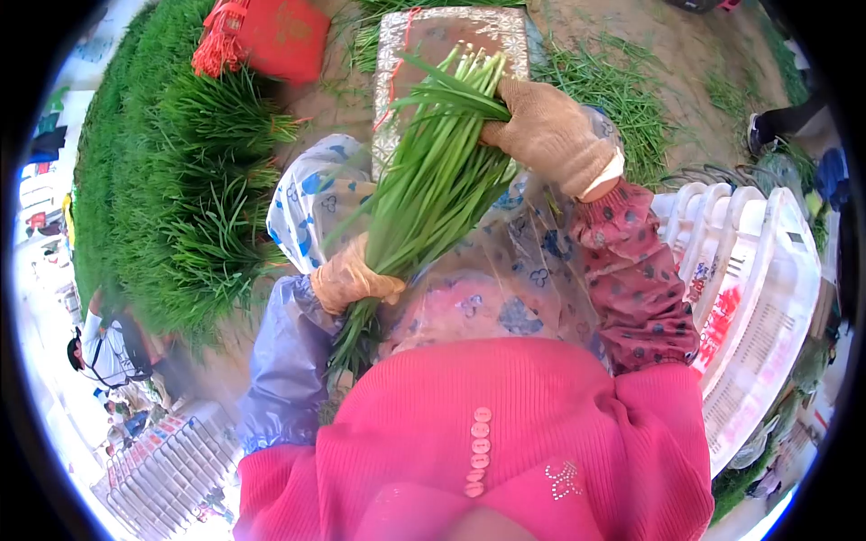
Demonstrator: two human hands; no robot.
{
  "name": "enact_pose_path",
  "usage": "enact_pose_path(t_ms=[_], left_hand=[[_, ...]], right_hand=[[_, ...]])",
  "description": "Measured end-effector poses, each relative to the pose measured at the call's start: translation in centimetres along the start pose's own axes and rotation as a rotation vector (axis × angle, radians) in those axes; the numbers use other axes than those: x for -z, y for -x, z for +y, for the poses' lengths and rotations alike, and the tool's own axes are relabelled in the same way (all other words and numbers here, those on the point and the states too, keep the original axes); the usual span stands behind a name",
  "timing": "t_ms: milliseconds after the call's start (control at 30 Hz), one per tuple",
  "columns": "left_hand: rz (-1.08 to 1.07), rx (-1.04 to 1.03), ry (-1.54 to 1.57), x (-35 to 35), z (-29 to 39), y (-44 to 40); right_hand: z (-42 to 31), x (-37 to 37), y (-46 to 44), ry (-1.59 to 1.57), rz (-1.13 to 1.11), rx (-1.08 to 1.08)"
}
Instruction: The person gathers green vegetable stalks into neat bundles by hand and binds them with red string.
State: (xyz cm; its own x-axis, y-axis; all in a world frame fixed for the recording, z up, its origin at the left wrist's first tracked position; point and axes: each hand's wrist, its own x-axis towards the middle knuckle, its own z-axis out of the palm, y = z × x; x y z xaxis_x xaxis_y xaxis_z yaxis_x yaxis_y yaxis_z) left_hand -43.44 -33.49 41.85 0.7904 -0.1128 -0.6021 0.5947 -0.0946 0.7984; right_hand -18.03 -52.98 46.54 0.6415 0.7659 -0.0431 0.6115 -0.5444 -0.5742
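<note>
A loose bunch of garlic chives (442, 171) is held slantwise over my lap, its pale cut ends pointing up and its leaf tips down to the left. My right hand (552, 135), in a tan knit glove, grips the bunch near the pale stem ends. Lower down, my left hand (354, 278), also gloved, is closed round the leafy end. Some leaves stick out sideways under the right hand's fingers. Behind the stems lies a patterned board (390, 54) with a red string (394, 86) across it.
Tied bunches of chives (225, 189) are piled in a long bank on the left. A red bag (290, 41) sits above them. Loose chives (622, 99) litter the ground at upper right. Stacked white plastic crates (758, 307) stand close by my right elbow. Another person (113, 347) is at far left.
</note>
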Motion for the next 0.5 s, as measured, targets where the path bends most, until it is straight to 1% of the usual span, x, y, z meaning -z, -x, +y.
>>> enact_pose_path(t_ms=[33,67,133,167,200,267,333,400,467,500], left_hand=[[-0.008,-0.048,-0.036,-0.1,-0.7,0.1],[-0.011,-0.068,-0.051,-0.1,-1.5,0.1],[-0.035,-0.087,-0.064,0.0,-3.2,0.0],[-0.046,-0.086,-0.055,0.0,-3.4,-0.2],[-0.057,-0.085,-0.047,-0.1,-3.5,-0.3],[-0.03,-0.079,0.013,-0.2,-2.8,-0.2],[-0.014,-0.081,0.047,-0.3,-1.5,0.1],[-0.034,-0.107,0.037,-0.1,-0.7,0.3],[-0.022,-0.136,-0.022,-0.2,-0.1,0.5],[-0.008,-0.149,-0.046,-0.2,0.1,0.6]], right_hand=[[0.1,-0.4,-0.4,0.022,-0.126,-0.05],[0.2,-0.7,-0.6,0.016,-0.136,-0.045],[0.4,-1.0,-0.9,0.102,-0.112,-0.086],[0.2,-1.1,-1.2,0.186,-0.111,-0.197],[1.0,-1.3,-1.4,0.192,-0.123,-0.195],[3.9,-1.1,-1.7,0.156,0.098,-0.172],[5.4,0.9,-1.8,0.113,0.108,-0.302],[9.0,2.6,-2.0,0.251,0.298,-0.333],[12.2,6.2,-2.2,-0.176,0.269,-0.712],[14.3,7.0,-1.9,-0.169,0.266,-0.706]])
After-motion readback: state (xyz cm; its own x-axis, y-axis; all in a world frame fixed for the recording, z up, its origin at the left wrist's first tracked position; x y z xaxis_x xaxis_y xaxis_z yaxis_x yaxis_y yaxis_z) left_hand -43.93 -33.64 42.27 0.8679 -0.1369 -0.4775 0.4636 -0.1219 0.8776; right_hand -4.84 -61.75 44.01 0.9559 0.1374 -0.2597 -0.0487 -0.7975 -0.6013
